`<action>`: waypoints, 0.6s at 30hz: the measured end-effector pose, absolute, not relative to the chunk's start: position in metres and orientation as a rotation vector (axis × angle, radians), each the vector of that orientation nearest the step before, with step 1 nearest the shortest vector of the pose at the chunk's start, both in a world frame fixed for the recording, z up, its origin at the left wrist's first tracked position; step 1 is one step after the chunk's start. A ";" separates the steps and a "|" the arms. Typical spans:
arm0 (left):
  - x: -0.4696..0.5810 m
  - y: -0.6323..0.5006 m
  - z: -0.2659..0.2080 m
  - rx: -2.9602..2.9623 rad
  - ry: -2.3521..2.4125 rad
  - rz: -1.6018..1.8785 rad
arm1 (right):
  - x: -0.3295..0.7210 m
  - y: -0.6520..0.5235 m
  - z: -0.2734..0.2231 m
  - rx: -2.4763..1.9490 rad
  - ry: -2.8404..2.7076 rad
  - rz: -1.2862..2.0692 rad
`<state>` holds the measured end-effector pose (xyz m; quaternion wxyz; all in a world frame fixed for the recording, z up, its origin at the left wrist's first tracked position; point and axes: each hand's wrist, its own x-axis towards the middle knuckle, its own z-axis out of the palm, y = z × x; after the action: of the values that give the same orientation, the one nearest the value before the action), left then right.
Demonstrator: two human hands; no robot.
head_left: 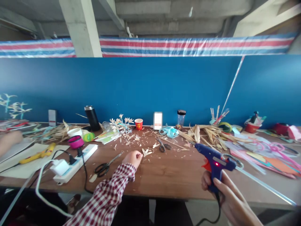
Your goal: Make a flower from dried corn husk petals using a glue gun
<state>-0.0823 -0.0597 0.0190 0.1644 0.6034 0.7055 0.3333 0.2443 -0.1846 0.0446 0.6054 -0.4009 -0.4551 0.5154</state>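
Observation:
My left hand (133,158), in a checked sleeve, is closed in a pinch low over the table. At its fingertips is a small pale husk flower (146,152) with pointed petals; the fingers partly hide where they meet it. My right hand (222,186) wraps round a blue hot glue gun (215,161), raised at the right with its nozzle pointing left. A red light glows on the gun's side, and a long clear glue stick (268,185) sticks out of its back. Black-handled scissors (102,169) lie left of my left hand.
A white power strip (77,163) with plugs and cables lies at the left, near a yellow glue gun (39,154). Another person's hand (10,141) shows at the left edge. Behind are husk scraps, scissors (162,146), a red cup (138,124), blue ribbon (169,132) and a jar (181,118).

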 end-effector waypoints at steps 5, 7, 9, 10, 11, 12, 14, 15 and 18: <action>-0.068 -0.051 0.017 1.698 2.006 0.984 | 0.237 -0.192 0.045 -1.062 -1.157 1.121; -0.064 -0.049 0.018 1.687 1.976 0.998 | 0.232 -0.194 0.046 -1.100 -1.176 1.100; -0.062 -0.047 0.019 1.674 1.927 1.011 | 0.229 -0.193 0.045 -1.100 -1.200 1.086; -0.062 -0.047 0.020 1.664 1.899 1.019 | 0.229 -0.192 0.043 -1.093 -1.213 1.087; -0.061 -0.047 0.021 1.649 1.871 1.028 | 0.228 -0.190 0.042 -1.084 -1.225 1.100; -0.062 -0.047 0.022 1.631 1.844 1.038 | 0.228 -0.188 0.040 -1.076 -1.229 1.121; -0.062 -0.047 0.024 1.580 1.792 1.061 | 0.228 -0.185 0.038 -1.066 -1.217 1.169; -0.063 -0.047 0.025 1.548 1.766 1.075 | 0.228 -0.184 0.037 -1.066 -1.207 1.187; -0.063 -0.045 0.026 1.423 1.677 1.116 | 0.225 -0.181 0.035 -1.051 -1.179 1.211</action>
<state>-0.0631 -0.0450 0.0259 0.3312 0.5443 0.6417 0.4270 0.2248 -0.1810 0.0349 0.5443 -0.4430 -0.4969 0.5105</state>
